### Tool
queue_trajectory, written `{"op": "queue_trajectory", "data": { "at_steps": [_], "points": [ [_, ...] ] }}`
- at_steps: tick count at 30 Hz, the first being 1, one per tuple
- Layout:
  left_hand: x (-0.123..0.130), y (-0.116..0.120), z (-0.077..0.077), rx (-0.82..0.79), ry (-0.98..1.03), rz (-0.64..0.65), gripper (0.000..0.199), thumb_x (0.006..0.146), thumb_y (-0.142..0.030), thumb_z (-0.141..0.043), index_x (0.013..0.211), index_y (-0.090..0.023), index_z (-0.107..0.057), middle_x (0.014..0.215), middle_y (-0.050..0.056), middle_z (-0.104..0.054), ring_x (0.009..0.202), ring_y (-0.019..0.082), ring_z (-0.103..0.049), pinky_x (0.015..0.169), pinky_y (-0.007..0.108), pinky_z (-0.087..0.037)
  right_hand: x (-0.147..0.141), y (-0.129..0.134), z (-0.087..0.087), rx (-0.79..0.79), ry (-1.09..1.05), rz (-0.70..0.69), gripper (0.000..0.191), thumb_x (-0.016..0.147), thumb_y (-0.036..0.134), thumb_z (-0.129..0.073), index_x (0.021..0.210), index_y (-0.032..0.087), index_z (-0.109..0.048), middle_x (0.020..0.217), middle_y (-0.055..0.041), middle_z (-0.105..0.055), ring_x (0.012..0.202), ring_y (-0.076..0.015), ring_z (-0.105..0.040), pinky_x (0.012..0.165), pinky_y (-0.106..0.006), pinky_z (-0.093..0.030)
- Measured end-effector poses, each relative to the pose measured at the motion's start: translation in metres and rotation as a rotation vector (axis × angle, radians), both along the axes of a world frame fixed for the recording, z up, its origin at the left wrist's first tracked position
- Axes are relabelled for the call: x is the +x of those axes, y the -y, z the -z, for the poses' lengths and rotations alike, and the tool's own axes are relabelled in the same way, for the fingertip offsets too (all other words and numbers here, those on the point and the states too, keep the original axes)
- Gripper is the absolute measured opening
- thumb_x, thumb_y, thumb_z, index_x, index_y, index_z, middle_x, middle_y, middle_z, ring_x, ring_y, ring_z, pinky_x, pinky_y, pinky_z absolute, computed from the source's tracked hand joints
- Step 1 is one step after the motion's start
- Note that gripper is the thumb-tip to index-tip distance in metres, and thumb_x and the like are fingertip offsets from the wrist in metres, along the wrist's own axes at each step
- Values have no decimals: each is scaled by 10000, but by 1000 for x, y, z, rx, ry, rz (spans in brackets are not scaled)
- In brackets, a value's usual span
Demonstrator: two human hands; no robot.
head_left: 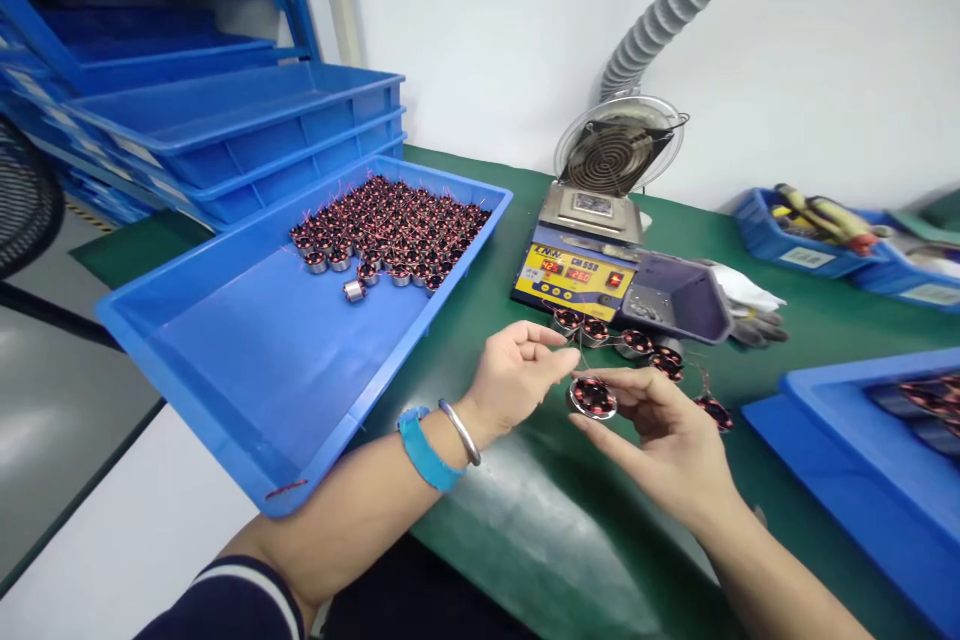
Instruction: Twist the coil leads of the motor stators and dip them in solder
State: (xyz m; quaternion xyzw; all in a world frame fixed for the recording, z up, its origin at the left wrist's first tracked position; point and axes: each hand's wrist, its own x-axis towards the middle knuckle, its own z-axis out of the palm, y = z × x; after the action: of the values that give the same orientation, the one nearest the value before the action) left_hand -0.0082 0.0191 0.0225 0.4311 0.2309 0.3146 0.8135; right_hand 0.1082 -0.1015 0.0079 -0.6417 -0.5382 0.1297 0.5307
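My right hand (667, 430) grips a small round motor stator (593, 398) with copper windings and a metal rim, its wound face turned up toward me. Just to its left, my left hand (517, 370) is closed in a pinch on a thin wire lead (583, 357) that seems to rise from that stator. Behind both hands, more wound stators (634, 344) stand in a loose row on the green table, and one stator (716, 412) lies just right of my right hand. A blue wristband and a metal bangle circle my left wrist.
A yellow-fronted solder pot (574, 278) with a fan guard (611, 158) stands behind, beside a purple tray (682, 295). At left, a blue tray (255, 340) holds many stators (390, 225). Another blue tray (847, 420) is at right; blue tool bins (795, 245) sit further back.
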Motion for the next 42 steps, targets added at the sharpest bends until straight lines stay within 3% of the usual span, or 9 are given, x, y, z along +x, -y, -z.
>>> {"op": "queue_trajectory", "data": {
  "at_steps": [4, 9, 18, 23, 29, 34, 42],
  "points": [
    [4, 2, 1, 29, -22, 20, 480, 458, -473, -896, 595, -137, -582, 486, -61, -525, 444, 19, -399, 488, 199, -323, -3, 0, 2, -20, 26, -11, 315, 761, 392, -794, 962, 210, -633, 841, -49, -697, 717, -175, -697, 694, -297, -620],
    [4, 7, 2, 57, 14, -48, 441, 541, -489, -857, 578, -147, -581, 492, -60, -517, 467, 33, -414, 512, 216, -337, -18, -4, 5, 0, 30, -22, 278, 772, 380, -778, 906, 215, -600, 799, -34, -675, 690, -167, -689, 659, -283, -607],
    [-1, 5, -3, 6, 40, -115, 254, 584, -294, -751, 731, -141, -612, 536, -67, -520, 411, 15, -332, 435, 198, -221, -23, -2, 9, -17, -46, 44, 305, 765, 392, -785, 930, 208, -606, 839, -50, -699, 692, -185, -707, 672, -308, -620],
    [-1, 3, -3, 4, 3, -114, 195, 569, -199, -645, 747, -140, -593, 538, -69, -510, 419, 16, -335, 446, 193, -227, -20, -1, 11, -23, -68, 63, 327, 757, 403, -793, 940, 204, -609, 845, -57, -711, 706, -187, -716, 684, -303, -623],
    [1, 3, -2, 34, -109, -37, 93, 601, -120, -622, 687, -140, -593, 500, -75, -484, 447, 33, -396, 505, 196, -320, -21, -2, 11, -43, -77, 65, 335, 750, 425, -794, 905, 195, -605, 799, -55, -710, 670, -182, -711, 660, -295, -627],
    [0, 2, -8, 9, -142, 2, 104, 569, -93, -576, 660, -131, -606, 585, -31, -605, 435, 16, -374, 456, 176, -279, -23, -3, 8, -51, -164, 45, 379, 726, 473, -813, 903, 203, -613, 798, -54, -715, 685, -185, -717, 681, -299, -635],
    [-1, 1, -9, -50, -114, 85, 150, 562, -155, -642, 703, -135, -594, 609, -16, -623, 414, 14, -346, 408, 179, -260, -21, -4, 3, -45, -305, 7, 469, 657, 565, -841, 853, 207, -609, 792, -64, -720, 717, -204, -729, 711, -323, -639]
  ]
}}
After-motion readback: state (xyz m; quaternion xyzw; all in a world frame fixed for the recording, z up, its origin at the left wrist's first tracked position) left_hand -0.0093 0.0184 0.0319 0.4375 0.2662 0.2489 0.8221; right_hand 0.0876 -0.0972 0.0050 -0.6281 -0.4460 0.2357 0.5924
